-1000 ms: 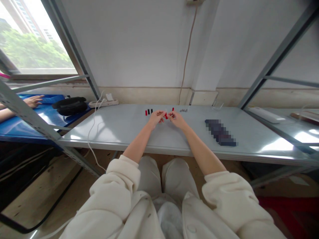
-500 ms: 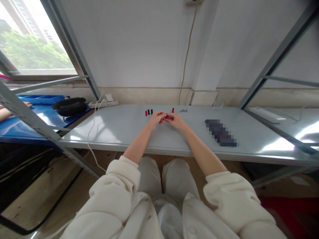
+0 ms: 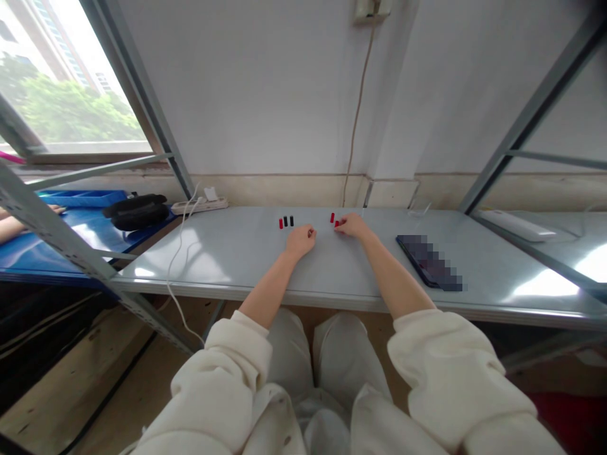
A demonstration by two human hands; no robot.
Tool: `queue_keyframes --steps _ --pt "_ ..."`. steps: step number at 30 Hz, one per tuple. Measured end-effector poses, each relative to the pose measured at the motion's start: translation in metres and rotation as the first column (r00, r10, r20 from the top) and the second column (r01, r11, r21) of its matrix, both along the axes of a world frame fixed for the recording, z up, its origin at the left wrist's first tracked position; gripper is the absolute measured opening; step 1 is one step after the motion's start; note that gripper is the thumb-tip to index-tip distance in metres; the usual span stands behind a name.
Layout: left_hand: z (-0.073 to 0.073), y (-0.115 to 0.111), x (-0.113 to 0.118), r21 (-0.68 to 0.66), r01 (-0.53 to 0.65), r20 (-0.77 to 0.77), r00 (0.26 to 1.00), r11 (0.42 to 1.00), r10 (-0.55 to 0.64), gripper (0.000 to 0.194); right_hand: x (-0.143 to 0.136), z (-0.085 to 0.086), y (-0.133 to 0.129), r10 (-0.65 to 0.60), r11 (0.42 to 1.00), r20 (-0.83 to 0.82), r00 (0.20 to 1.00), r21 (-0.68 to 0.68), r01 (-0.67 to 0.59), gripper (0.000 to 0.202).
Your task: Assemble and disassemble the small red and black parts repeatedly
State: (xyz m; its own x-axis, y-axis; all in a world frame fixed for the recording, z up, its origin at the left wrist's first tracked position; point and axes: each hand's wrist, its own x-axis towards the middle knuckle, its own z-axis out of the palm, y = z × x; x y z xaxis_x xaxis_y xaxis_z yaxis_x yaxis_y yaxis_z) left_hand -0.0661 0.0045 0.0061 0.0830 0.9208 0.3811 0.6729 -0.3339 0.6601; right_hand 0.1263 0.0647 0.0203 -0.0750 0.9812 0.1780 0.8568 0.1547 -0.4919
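Observation:
My left hand (image 3: 300, 241) rests low over the tabletop with its fingers curled closed. Whatever it may hold is hidden; only a small dark spot shows at the fingertips. To the right, my right hand (image 3: 353, 225) pinches a small red cylinder (image 3: 337, 224) between thumb and fingers, at the table surface. Just beyond it lies another small red cylinder (image 3: 332, 217). Left of my left hand, a red cylinder (image 3: 281, 224) sits in a row with a black cylinder (image 3: 285, 221) and a second black cylinder (image 3: 291, 220).
On the grey table (image 3: 246, 259) a dark phone (image 3: 429, 262), partly pixelated, lies at right. A white power strip (image 3: 200, 205) with a trailing cable stands at back left. Metal posts frame both sides. A person's arm (image 3: 14, 222) shows over the blue table (image 3: 28, 237) at far left.
My hands, together around a red piece before, have moved apart. The right hand has gone right with a red cylinder and now covers the spot where small metallic pieces lay.

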Motion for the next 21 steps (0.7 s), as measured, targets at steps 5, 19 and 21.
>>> queue_keyframes --steps 5,19,21 --pt "0.000 -0.002 0.001 -0.021 0.058 0.083 0.995 0.998 -0.057 0.013 -0.001 -0.008 -0.003 -0.052 0.998 -0.049 0.997 0.030 0.054 0.012" --pt "0.000 -0.002 0.002 0.026 0.058 -0.102 0.993 0.998 -0.055 0.016 -0.012 -0.023 0.001 -0.106 0.968 -0.007 0.994 0.227 0.105 0.018" --pt "0.000 -0.002 0.002 0.039 0.060 -0.140 0.989 0.997 -0.054 0.017 -0.013 -0.023 0.002 -0.112 0.970 -0.001 0.994 0.218 0.110 0.018"
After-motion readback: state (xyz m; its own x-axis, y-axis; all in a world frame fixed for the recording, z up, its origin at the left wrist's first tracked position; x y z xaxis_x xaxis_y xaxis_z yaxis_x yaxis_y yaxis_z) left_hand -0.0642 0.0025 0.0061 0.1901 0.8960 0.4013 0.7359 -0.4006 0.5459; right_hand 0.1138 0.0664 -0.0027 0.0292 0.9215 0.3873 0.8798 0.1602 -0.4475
